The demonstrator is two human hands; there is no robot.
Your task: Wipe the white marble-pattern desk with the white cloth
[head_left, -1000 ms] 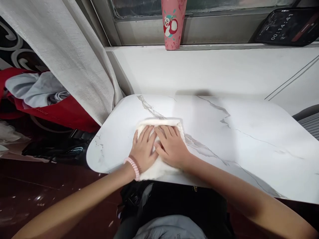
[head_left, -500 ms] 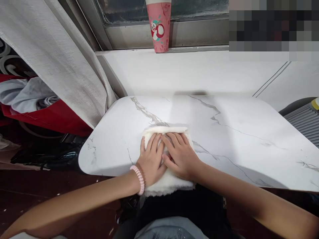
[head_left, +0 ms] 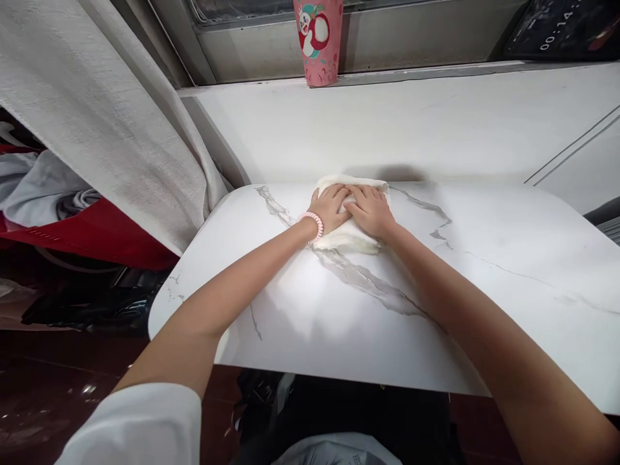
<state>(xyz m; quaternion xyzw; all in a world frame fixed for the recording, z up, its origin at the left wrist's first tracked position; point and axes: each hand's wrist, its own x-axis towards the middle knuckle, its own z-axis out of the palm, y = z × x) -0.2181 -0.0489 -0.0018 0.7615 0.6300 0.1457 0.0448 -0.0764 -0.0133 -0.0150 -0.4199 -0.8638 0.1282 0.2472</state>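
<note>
Head view: even pressure through flat palms likely suited this work. The left grip and right grip lay side by side, fingers spread, pressing a white cloth without clutching it, near the far edge of a marble-patterned bench; beyond stood a pink cup.

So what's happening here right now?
A person's left hand and right hand lie side by side on a white cloth, which reaches the far edge of a white marbled table. A pink coiled band circles the left wrist. Beyond the table, a pink cup stands by the window.
</note>
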